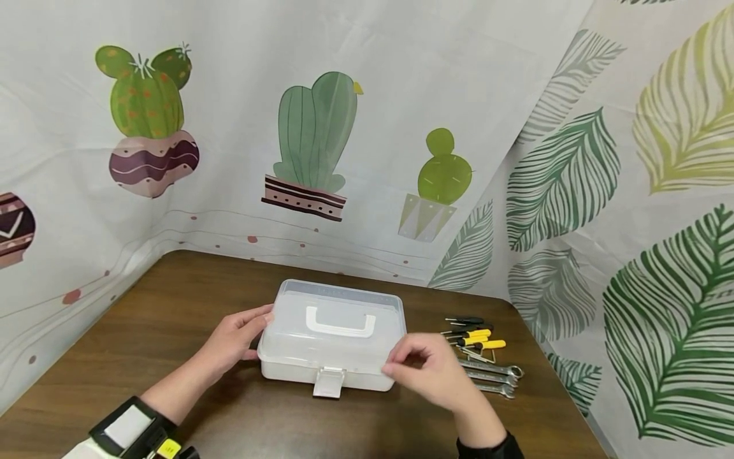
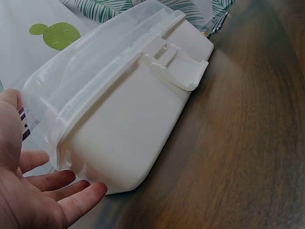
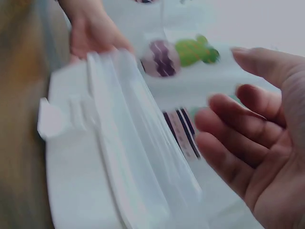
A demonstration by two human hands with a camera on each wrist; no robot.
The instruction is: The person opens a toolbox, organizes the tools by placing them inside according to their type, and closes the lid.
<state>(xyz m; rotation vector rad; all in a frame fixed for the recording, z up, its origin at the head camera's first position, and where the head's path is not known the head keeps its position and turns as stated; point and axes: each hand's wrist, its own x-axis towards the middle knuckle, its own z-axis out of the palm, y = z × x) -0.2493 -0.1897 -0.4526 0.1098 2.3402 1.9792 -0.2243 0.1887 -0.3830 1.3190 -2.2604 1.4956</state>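
A white plastic toolbox (image 1: 289, 371) stands upright in the middle of the table, its clear lid (image 1: 287, 335) resting down on the base. On top lies a white carrying handle (image 1: 342, 332). The front latch (image 1: 329, 384) juts outward, unfastened from the lid. My left hand (image 1: 237, 335) is at the box's left end with fingers spread, fingertips right at the lower wall in the left wrist view. My right hand (image 1: 427, 370) hovers at the front right corner, fingers loosely bent; in the right wrist view nothing lies between the fingers (image 3: 238, 129) and thumb.
To the right of the box lie several screwdrivers with yellow handles (image 1: 493, 344) and black handles (image 1: 471, 320). Several metal wrenches (image 1: 487, 377) sit nearer me, partly behind my right hand. The brown wooden table (image 1: 189, 293) meets patterned curtains (image 1: 229, 159) at the back and sides.
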